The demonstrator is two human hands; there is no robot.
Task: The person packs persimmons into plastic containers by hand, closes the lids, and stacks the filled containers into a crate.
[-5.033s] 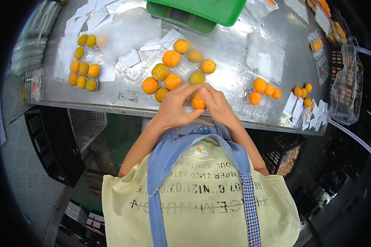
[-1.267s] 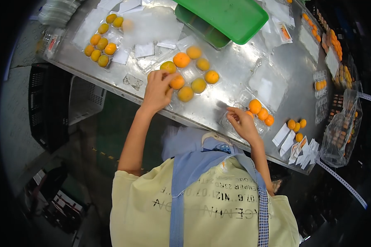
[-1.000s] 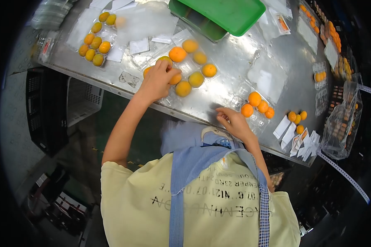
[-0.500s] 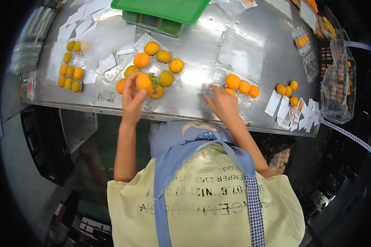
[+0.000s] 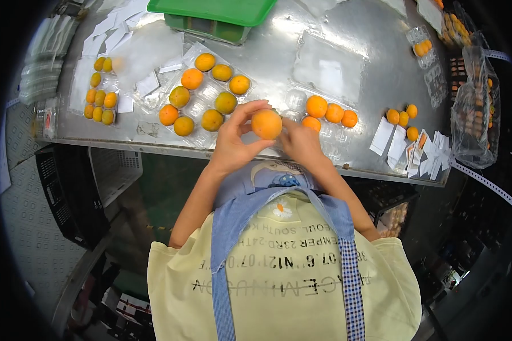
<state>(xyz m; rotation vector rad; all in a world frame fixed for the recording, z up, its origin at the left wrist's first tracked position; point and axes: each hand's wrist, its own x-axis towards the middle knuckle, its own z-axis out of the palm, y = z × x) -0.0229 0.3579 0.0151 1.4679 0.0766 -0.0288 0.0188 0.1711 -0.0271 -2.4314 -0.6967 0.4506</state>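
Looking down over a pale yellow shirt (image 5: 290,284) and the blue straps (image 5: 221,284) lying across it, we saw two bare hands close together above the near edge of the metal tabletop (image 5: 387,79). The left hand (image 5: 234,143) pinched an orange fruit (image 5: 266,124) between its thumb and curved fingers, keeping it clear of the trays. The right hand (image 5: 302,143) was just beside the fruit with its fingers bent, but its fingertips were partly hidden, so we could not tell whether they gripped anything. Beyond the left hand we found a clear plastic tray (image 5: 202,103) bearing nine round fruits, some orange and some greenish, with bare cups among them. Just past the right hand lay a second tray (image 5: 337,135), where we counted four orange fruits. Farther right we noticed four loose fruits (image 5: 403,118) near white paper slips (image 5: 381,136), and well to the left a third tray (image 5: 109,84) of similar fruits. Farthest off, we made out a green lid (image 5: 210,7) on a container (image 5: 233,33).
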